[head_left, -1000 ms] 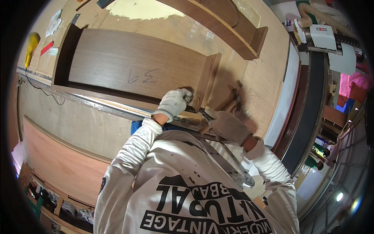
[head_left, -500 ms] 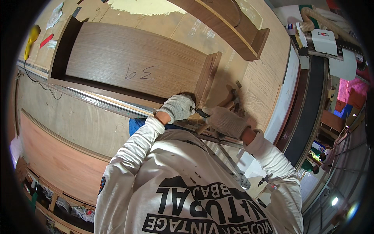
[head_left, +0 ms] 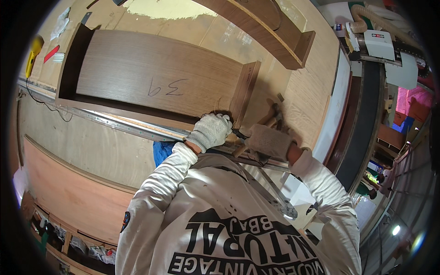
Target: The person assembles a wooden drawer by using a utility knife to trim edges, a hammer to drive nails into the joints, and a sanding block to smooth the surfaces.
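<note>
Best to keep the wooden box (head_left: 146, 68) steady, guiding the dark tool (head_left: 239, 134) gently near the corner.
The box lies on the bench (head_left: 311, 87) at my eleven o'clock. My left grip (head_left: 211, 130) curls by its four-o'clock corner; I cannot tell what it pinches. My right grip (head_left: 269, 141) wraps the tool.

Left hand (head_left: 211, 131): curled, gloved, over the tabletop's (head_left: 311, 98) near edge
Right hand (head_left: 269, 142): curled just beside it, gloved, back turned upward
Wrists (head_left: 294, 154): showed bare
Forearms (head_left: 170, 166): slanted inward, sleeved in white
</note>
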Available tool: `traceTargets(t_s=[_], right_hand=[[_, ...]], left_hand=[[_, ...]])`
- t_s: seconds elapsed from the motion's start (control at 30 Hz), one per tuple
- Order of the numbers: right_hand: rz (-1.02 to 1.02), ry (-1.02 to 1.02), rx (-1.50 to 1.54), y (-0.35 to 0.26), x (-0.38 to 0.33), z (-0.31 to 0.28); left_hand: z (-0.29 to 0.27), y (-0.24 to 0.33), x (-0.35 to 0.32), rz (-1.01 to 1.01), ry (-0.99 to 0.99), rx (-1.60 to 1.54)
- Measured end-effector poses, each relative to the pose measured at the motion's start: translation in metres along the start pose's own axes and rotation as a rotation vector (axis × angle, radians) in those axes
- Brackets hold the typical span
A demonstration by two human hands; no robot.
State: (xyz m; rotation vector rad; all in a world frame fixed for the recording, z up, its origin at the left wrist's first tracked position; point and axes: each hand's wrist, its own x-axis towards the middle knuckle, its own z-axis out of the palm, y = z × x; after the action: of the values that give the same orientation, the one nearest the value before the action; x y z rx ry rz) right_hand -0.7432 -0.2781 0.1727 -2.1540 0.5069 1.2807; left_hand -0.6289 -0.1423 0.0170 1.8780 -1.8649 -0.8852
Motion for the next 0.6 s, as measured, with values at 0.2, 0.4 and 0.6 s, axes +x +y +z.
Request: traceTargets(t_s=[0.2,0.4,0.6], right_hand=[[-0.116,-0.028,-0.072,0.006,0.006,0.001],[-0.265,0.132,-0.216,0.015,0.007,0.018],[-0.295,0.244,-0.410,0.013,0.008,0.035]], left_hand=[[0.007,-0.001,-0.003,0.100,0.061,0.090],[0.004,-0.004,-0.003,0.108,0.078,0.018],[0.000,0.000,-0.001,0.032,0.035,0.050]])
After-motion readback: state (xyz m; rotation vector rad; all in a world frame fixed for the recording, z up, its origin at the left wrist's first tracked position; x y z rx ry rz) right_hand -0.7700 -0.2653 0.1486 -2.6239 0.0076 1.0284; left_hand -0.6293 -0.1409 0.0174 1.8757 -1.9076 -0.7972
